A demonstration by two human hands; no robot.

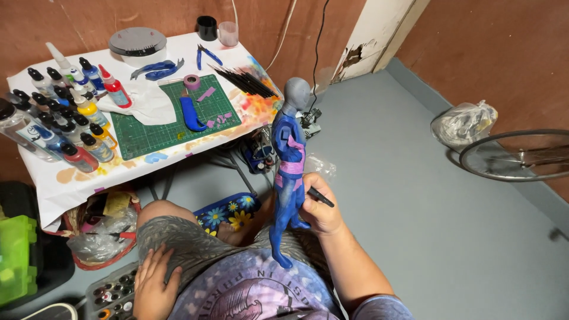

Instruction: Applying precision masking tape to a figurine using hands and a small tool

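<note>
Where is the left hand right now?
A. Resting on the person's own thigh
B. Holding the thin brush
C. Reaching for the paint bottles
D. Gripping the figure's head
A: the left hand lies flat on the thigh, empty, while the right hand holds the blue figure and a thin black brush.

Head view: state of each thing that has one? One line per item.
Figurine: upright, held at the legs, blue paint with pink tape bands, head grey.
Right hand: gripping the figurine, a black brush between the fingers.
Left hand: flat on the thigh, holding nothing.
Paint bottles: upright, capped.
Blue knife: lying on the green cutting mat.
Bicycle wheel: lying on the floor.
</note>
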